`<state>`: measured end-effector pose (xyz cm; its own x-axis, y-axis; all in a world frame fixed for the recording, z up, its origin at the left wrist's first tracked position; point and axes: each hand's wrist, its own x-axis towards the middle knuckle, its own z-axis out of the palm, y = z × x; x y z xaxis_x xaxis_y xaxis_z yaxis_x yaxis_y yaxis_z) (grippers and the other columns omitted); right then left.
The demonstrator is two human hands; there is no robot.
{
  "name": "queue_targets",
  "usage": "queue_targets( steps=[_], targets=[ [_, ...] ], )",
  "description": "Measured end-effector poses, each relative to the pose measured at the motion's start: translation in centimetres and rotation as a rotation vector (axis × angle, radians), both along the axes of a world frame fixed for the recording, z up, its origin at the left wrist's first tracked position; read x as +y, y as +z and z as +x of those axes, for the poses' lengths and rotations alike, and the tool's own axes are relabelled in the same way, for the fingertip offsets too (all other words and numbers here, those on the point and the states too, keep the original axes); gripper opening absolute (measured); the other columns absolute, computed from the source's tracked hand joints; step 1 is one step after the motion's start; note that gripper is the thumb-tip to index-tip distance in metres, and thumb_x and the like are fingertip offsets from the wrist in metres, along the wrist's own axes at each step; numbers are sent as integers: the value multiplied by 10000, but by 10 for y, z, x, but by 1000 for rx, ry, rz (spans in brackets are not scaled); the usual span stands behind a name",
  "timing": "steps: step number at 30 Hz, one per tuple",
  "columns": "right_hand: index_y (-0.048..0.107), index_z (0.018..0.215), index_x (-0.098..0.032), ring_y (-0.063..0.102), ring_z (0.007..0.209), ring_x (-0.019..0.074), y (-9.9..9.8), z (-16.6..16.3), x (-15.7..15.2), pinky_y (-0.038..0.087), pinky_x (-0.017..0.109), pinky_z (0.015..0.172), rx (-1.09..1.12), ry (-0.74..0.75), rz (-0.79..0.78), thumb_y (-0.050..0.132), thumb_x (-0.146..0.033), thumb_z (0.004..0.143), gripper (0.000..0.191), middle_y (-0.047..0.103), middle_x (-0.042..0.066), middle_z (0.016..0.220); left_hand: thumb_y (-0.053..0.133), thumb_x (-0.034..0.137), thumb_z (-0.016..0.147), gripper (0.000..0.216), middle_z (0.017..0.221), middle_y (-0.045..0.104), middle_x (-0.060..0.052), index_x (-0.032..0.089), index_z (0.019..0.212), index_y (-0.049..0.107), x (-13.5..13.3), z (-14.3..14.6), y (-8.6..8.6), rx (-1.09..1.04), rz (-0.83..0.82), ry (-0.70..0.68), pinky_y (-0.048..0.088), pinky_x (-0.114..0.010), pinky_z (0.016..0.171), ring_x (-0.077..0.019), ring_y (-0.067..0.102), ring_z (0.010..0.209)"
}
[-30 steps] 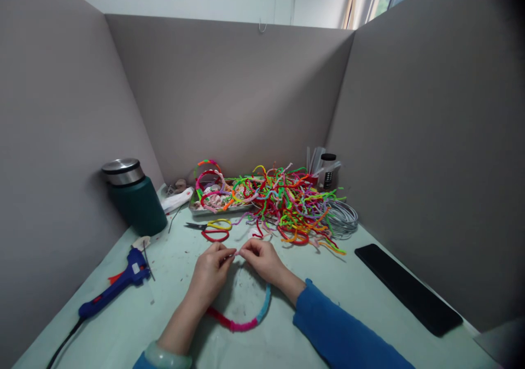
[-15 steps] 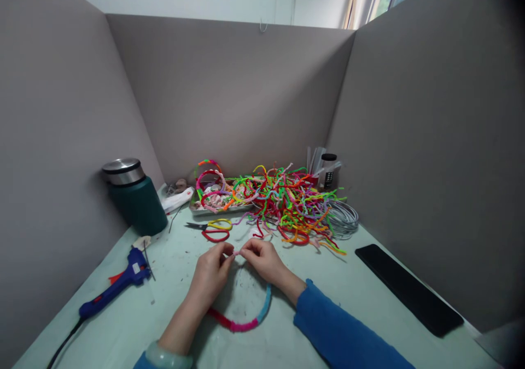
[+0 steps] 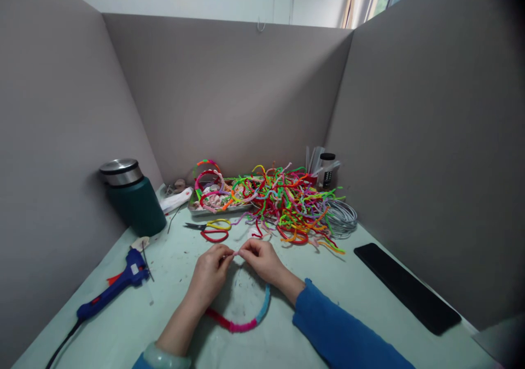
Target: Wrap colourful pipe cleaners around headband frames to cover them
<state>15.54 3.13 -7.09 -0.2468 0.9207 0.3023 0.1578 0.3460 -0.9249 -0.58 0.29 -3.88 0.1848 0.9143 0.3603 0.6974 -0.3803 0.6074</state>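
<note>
My left hand (image 3: pixel 212 268) and my right hand (image 3: pixel 262 258) meet at the middle of the table, fingertips nearly touching. Both pinch a short pink bit of pipe cleaner (image 3: pixel 236 253) between thumb and forefinger. Below them curves a hoop (image 3: pixel 243 327) wrapped in fuzzy red, magenta and light blue; my hands and left wrist hide its upper part. Whether the pink piece is joined to the hoop I cannot tell. Just beyond my fingers lie scissors (image 3: pixel 213 228) with one yellow and one red handle.
A heap of colourful pipe cleaners (image 3: pixel 287 194) lies at the back, beside a metal tray (image 3: pixel 221 210) with wrapped hoops and a wire coil (image 3: pixel 342 218). At left are a green bottle (image 3: pixel 135 202) and a blue glue gun (image 3: pixel 112 290); at right, a black flat slab (image 3: pixel 406 287).
My view has shifted very slightly. Both hands keep their pinch on the pink pipe cleaner, with hardly any movement of the fingers.
</note>
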Motion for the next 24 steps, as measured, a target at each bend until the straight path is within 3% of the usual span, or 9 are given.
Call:
queue_targets(
  steps=[6, 13, 19, 24],
  targets=[
    [595, 670, -151, 449, 553, 99, 4, 0, -2, 334, 201, 510, -9, -4, -1, 589, -255, 778, 150, 511, -32, 574, 459, 329, 819, 260, 780, 679, -54, 173, 783, 664, -2, 1, 1, 1, -129, 43, 409, -263, 655, -179, 596, 719],
    [600, 689, -151, 448, 548, 97, 4, 0, -2, 339, 199, 507, 4, 6, -8, 586, -262, 780, 144, 515, -33, 581, 496, 421, 776, 313, 642, 637, -18, 152, 726, 650, 2, 0, -2, -195, -292, 33, 373, -228, 551, -152, 542, 612],
    [591, 682, -154, 452, 563, 98, 4, 1, -3, 348, 199, 520, 2, 4, 19, 583, -249, 783, 139, 519, -32, 593, 539, 491, 731, 366, 527, 513, 22, 142, 624, 565, 5, -1, -6, -382, -449, -18, 320, -205, 475, -101, 446, 496],
    [602, 681, -154, 455, 563, 101, 7, 1, -3, 355, 204, 526, 13, 0, 18, 584, -244, 776, 132, 525, -31, 589, 576, 480, 689, 328, 507, 473, 51, 153, 701, 550, 3, 0, -3, -523, -640, -89, 259, -186, 377, -69, 373, 387]
  ],
)
